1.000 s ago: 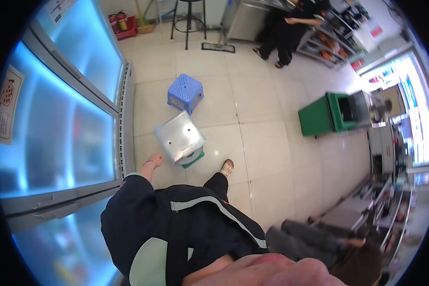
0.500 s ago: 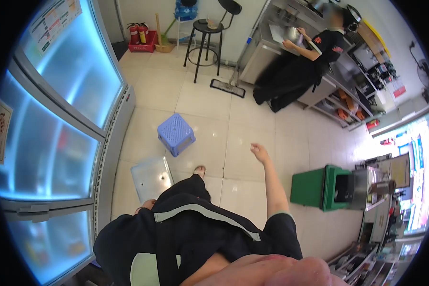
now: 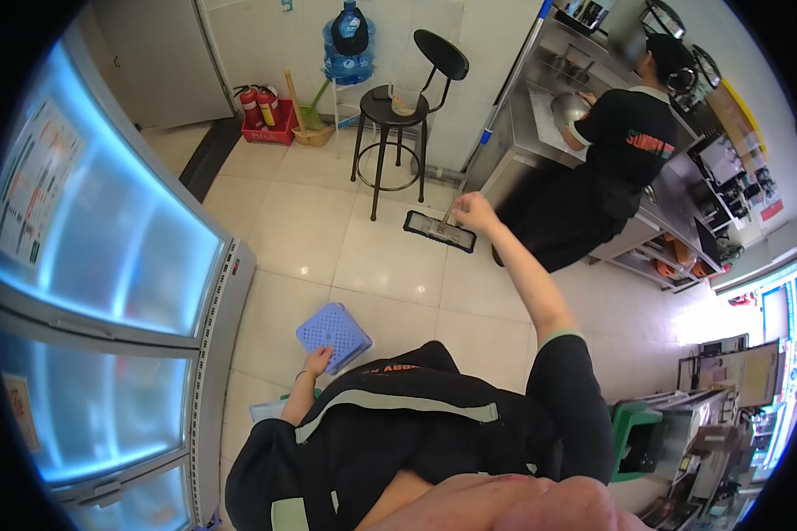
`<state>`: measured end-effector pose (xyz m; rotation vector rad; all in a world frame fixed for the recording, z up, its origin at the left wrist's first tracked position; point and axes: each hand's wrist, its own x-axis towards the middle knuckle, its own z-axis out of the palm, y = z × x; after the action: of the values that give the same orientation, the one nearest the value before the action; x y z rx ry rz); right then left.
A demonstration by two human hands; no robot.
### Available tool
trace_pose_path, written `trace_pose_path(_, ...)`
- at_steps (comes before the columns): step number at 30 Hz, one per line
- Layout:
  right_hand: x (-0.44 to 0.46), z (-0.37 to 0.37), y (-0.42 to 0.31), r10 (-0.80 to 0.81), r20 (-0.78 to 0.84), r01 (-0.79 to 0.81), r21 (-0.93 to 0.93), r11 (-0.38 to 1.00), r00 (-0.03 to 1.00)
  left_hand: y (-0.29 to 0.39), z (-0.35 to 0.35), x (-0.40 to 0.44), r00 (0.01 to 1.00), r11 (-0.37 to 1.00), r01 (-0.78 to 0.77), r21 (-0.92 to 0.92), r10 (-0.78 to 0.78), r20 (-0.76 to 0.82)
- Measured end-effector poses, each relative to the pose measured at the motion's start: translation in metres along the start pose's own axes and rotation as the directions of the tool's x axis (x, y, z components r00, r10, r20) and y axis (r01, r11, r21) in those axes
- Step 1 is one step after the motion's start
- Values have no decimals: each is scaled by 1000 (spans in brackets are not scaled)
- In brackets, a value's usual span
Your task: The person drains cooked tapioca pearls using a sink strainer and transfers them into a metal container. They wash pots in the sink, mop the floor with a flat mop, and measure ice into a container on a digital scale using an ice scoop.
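My right hand (image 3: 475,213) is raised in front of me with fingers loosely bent and apart, and nothing shows in it. Behind it on the floor lies the flat mop head (image 3: 439,231); hand and mop overlap in view, but I see no grip. Lower left, my left hand (image 3: 319,360) overlaps the near edge of a blue plastic stool (image 3: 335,334). Its fingers are slightly curled and appear empty; whether they touch the stool I cannot tell. Partly hidden behind my left forearm is a pale flat tray or lid (image 3: 266,411) on the floor.
Glass-door fridges (image 3: 106,221) line the left. A black chair (image 3: 394,108) holding a clear container stands ahead, near fire extinguishers (image 3: 259,108) in a red box. At the steel counter, a co-worker (image 3: 607,168) handles a metal bowl (image 3: 568,111). A green bin (image 3: 627,434) is at right.
My view has moved forward, toward the chair and co-worker. My right hand appears higher, in front of the mop, and my left hand has come out beside the stool. The green bin has slid lower.
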<state>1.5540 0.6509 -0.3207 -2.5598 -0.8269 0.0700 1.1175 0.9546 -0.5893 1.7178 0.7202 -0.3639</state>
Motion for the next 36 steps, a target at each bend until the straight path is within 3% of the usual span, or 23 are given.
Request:
trace_pose_path(2, 65, -22, 35, 79, -21, -77, 84, 994, 997, 24, 3, 42, 998, 994, -48, 101, 52, -44)
trace_pose_path(5, 185, -52, 110, 110, -167, -106, 32, 994, 980, 50, 5, 87, 984, 984, -65, 167, 91, -151)
trace_pose_path(6, 225, -64, 133, 172, -232, -163, 57, 985, 957, 50, 9, 92, 974, 994, -29, 103, 51, -219)
trace_pose_path(7, 267, -69, 165, 77, -438, -99, -27, 995, 896, 45, 13, 92, 959, 1000, 10, 26, -2, -284)
trace_pose_path(9, 346, -100, 206, 259, -542, -257, 82, 963, 800, 20, 32, 80, 892, 986, 152, -63, -164, -421)
trace_pose_path(11, 414, -139, 226, 414, -398, -398, 127, 909, 819, 55, 66, 31, 719, 850, 520, 84, -383, -579)
trace_pose_path(12, 443, -130, 268, 459, -539, -528, 30, 849, 707, 52, 91, -1, 667, 820, 571, 30, -443, -599)
trace_pose_path(13, 465, -121, 321, 479, -631, -589, 43, 807, 610, 53, 117, -26, 567, 663, 747, 46, -600, -564)
trace_pose_path(15, 512, -134, 359, 718, -522, -680, 311, 664, 462, 99, 162, -52, 478, 508, 861, 9, -803, -356)
trace_pose_path(16, 521, -134, 380, 786, -402, -657, 436, 615, 470, 123, 178, -67, 382, 392, 920, -21, -906, -182)
trace_pose_path(17, 528, -137, 399, 813, -334, -664, 469, 582, 477, 194, 174, -79, 298, 298, 952, -65, -955, -11)
trace_pose_path(18, 545, -128, 420, 823, -307, -626, 539, 564, 478, 150, 211, -82, 308, 309, 950, 39, -951, 21)
trace_pose_path(19, 542, -129, 402, 780, -312, -603, 503, 620, 542, 158, 228, -82, 300, 296, 953, -64, -952, 68)
trace_pose_path(20, 527, -123, 374, 623, -446, -254, 642, 723, 643, 170, 243, -82, 291, 270, 948, -165, -950, 114)
trace_pose_path(21, 521, -114, 358, 514, -519, -111, 622, 775, 683, 194, 251, -80, 411, 395, 889, -230, -911, 23)
trace_pose_path(23, 511, -94, 346, 403, -533, -36, 571, 820, 744, 187, 276, -63, 525, 545, 827, -136, -836, -159)
trace_pose_path(24, 499, -81, 337, 365, -519, -10, 565, 825, 773, 211, 270, -56, 514, 551, 799, -242, -834, -202)
trace_pose_path(26, 470, -59, 320, 299, -444, 16, 579, 815, 845, 207, 293, -42, 509, 685, 630, -365, -720, -472)
trace_pose_path(30, 399, -23, 268, 105, -103, -8, 675, 737, 989, 249, 317, -23, 507, 791, 374, -484, -611, -607)
trace_pose_path(33, 321, 12, 180, -204, 214, -49, 795, 605, 955, 247, 351, -18, 622, 859, 186, -476, -478, -620)
trace_pose_path(34, 280, 21, 136, -344, 272, -41, 833, 551, 899, 235, 361, -17, 680, 890, 151, -430, -410, -608)
trace_pose_path(35, 196, 12, 53, -484, 213, 46, 882, 468, 849, 222, 372, -17, 703, 897, 68, -436, -353, -617)
trace_pose_path(36, 163, 42, 34, -629, 349, -53, 897, 439, 695, 220, 378, -29, 690, 908, 49, -415, -332, -643)
